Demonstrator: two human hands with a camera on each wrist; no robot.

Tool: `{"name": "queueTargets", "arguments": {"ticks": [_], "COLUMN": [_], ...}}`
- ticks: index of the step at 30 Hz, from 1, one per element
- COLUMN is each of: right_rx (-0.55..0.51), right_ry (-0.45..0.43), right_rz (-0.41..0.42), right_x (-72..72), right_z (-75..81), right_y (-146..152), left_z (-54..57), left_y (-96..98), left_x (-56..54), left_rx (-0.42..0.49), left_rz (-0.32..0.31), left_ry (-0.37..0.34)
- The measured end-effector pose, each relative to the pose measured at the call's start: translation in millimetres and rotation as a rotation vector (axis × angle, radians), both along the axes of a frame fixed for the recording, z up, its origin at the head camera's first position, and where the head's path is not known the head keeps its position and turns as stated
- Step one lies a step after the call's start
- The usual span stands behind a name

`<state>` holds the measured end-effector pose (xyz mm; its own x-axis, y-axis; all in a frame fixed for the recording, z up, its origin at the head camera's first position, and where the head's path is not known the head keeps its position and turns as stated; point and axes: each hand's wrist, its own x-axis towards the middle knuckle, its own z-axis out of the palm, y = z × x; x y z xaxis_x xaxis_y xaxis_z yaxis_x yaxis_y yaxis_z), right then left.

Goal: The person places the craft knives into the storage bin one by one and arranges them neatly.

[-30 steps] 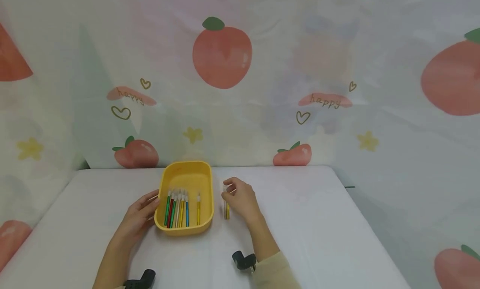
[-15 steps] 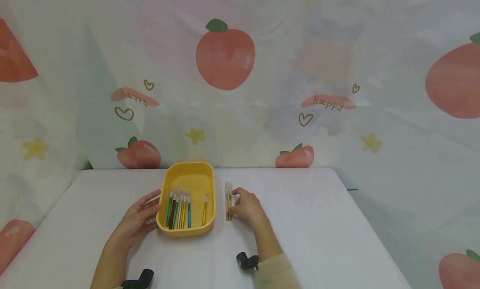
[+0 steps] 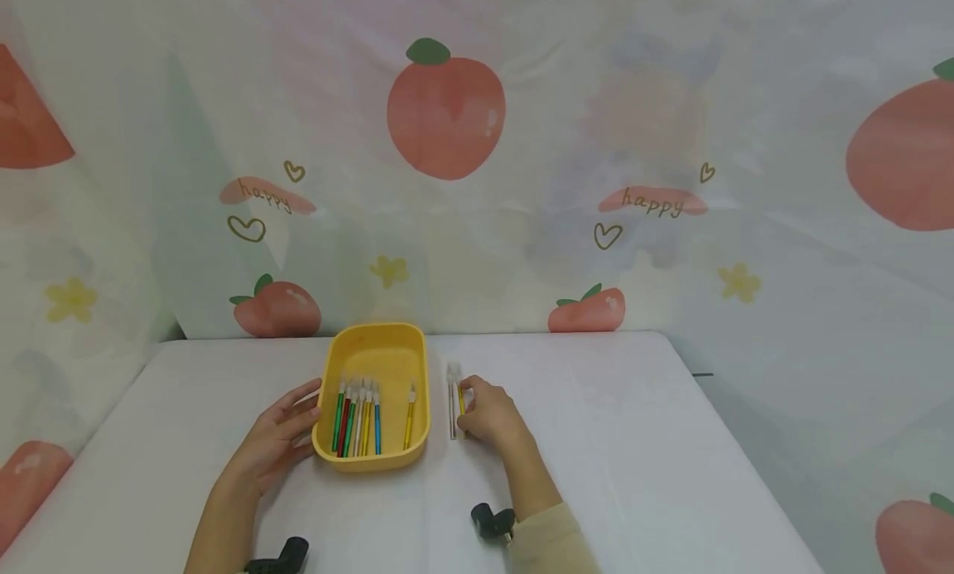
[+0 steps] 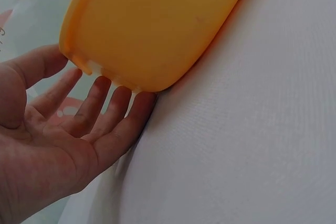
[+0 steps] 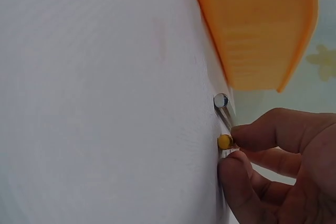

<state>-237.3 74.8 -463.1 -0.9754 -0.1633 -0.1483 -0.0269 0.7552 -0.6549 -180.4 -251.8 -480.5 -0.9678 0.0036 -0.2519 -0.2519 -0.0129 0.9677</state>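
Note:
A yellow plastic tray (image 3: 376,354) stands on the white table, holding several slim pen-like sticks with whitish tips, among them a blue stick (image 3: 378,425) and, apart at the right, a yellow stick (image 3: 409,425). My left hand (image 3: 272,437) rests its spread fingertips against the tray's left wall, as the left wrist view also shows. Right of the tray, my right hand (image 3: 492,412) pinches a second yellow stick (image 5: 225,141) between thumb and finger, low over the table. Close beside it lies a silvery stick (image 3: 452,412). Fingers hide part of the pinched stick.
The white-covered table (image 3: 633,475) runs back to a wall hanging (image 3: 477,234) printed with peaches, hearts and stars. A black wrist camera (image 3: 492,520) is worn on the right forearm, another black camera (image 3: 279,555) on the left.
The right hand has shifted slightly right and down from above the pair of sticks; the yellow stick now stands slightly apart from the silvery one. The left hand stays at the tray.

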Motion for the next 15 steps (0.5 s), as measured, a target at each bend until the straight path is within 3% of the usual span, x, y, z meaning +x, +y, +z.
{"name": "queueTargets", "arguments": {"ticks": [6, 15], "right_rx": [-0.014, 0.145], "right_ry": [0.003, 0.039], "right_rz": [-0.025, -0.027], "right_x": [1.7, 0.9], "right_z": [0.1, 0.0], "right_y": [-0.6, 1.9], "left_z": [1.7, 3.3], "left_y": [0.9, 2.6], "left_x": [0.3, 0.3], "left_rx": [-0.002, -0.009], "left_rz": [0.009, 0.003], "left_ry": [0.002, -0.009]}}
